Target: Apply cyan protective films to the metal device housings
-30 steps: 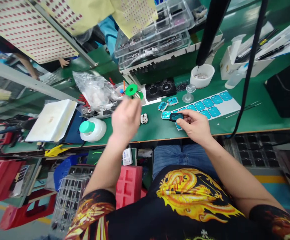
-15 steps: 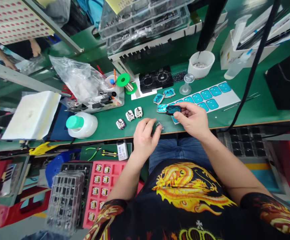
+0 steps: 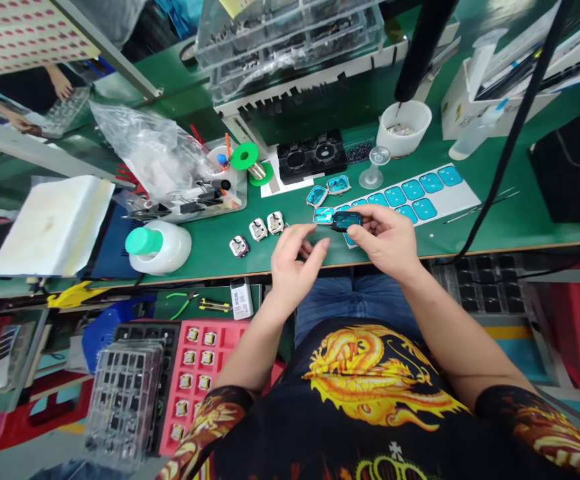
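My right hand (image 3: pixel 393 241) is closed on a small dark part with a blue film face (image 3: pixel 346 220), held just above the front of the green bench (image 3: pixel 495 227). My left hand (image 3: pixel 294 261) hovers right beside it at the bench edge, fingers curled toward the thumb; what they pinch is too small to name. Three small silvery parts (image 3: pixel 259 229) lie on the bench left of my left hand. Blue-filmed pieces (image 3: pixel 324 215) lie just behind the held part, next to a white sheet of blue pads (image 3: pixel 423 193).
A white bottle with a green cap (image 3: pixel 157 245) and a white pad (image 3: pixel 50 227) sit at the left. Behind stand a plastic bag (image 3: pixel 153 153), green spool (image 3: pixel 245 156), black fixture (image 3: pixel 311 156) and white cup (image 3: pixel 404 127). A red parts tray (image 3: pixel 195 373) lies below. Another person's hand (image 3: pixel 61 83) shows top left.
My left hand pulled back from the green spool at the bench's rear to the front edge beside my right hand. The view tilted down, showing the red tray.
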`<state>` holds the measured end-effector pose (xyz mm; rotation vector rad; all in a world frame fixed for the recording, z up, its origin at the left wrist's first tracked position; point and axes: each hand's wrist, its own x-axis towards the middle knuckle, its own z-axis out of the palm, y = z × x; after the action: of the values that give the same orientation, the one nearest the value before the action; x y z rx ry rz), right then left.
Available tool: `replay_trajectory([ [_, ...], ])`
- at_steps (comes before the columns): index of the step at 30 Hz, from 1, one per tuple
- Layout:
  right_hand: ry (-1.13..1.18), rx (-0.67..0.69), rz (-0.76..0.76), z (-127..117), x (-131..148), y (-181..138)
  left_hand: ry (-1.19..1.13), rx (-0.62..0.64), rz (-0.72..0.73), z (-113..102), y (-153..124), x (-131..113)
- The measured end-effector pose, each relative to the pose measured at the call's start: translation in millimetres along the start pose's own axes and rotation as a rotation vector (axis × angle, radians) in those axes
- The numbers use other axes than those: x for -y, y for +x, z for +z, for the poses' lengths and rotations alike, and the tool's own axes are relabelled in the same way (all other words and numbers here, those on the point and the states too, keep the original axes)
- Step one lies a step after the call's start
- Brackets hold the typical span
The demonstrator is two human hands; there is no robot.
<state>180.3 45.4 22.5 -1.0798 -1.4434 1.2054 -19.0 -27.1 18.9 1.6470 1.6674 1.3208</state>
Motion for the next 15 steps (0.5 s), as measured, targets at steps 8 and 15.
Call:
replay_trajectory([
  [8,-0.09,0.016,-0.084,-3,-7,-1,-0.763,0.143,-0.293,38,16,-8],
  [15,-0.285,0.113,-0.201,-1,-3,-2,-0.914,0.26,-0.265,21,8,8],
])
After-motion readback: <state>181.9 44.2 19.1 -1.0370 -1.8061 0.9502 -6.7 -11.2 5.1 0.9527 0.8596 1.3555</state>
